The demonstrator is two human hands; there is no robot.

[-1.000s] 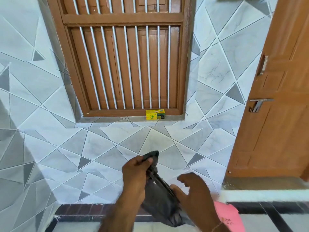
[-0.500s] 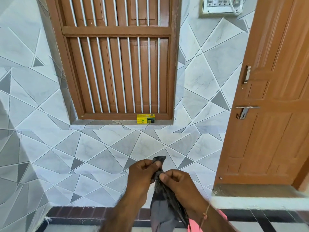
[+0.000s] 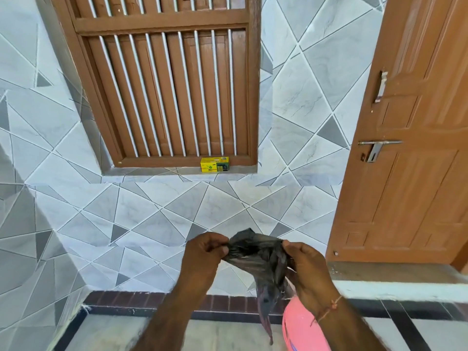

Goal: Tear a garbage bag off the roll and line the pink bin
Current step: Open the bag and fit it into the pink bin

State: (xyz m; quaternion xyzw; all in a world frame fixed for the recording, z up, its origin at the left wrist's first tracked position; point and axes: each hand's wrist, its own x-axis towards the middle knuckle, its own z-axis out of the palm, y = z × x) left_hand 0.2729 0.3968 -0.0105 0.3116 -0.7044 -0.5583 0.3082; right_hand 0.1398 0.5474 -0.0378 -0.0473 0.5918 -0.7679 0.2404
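Note:
A crumpled black garbage bag (image 3: 260, 259) hangs in front of me, its top edge stretched between both hands and its tail dangling down. My left hand (image 3: 202, 259) pinches the bag's left edge. My right hand (image 3: 307, 267) grips the right edge. The pink bin (image 3: 304, 325) stands on the floor at the bottom right, partly hidden behind my right forearm; the bag's tail hangs just left of its rim. No roll is in view.
A tiled wall faces me, with a barred wooden window (image 3: 167, 84) and a small yellow box (image 3: 214, 164) on its sill. A brown wooden door (image 3: 415, 148) stands at the right above a step.
My hands have moved apart, spreading the top of the bag between them. A second ago only the left hand held the bag while the right reached for it.

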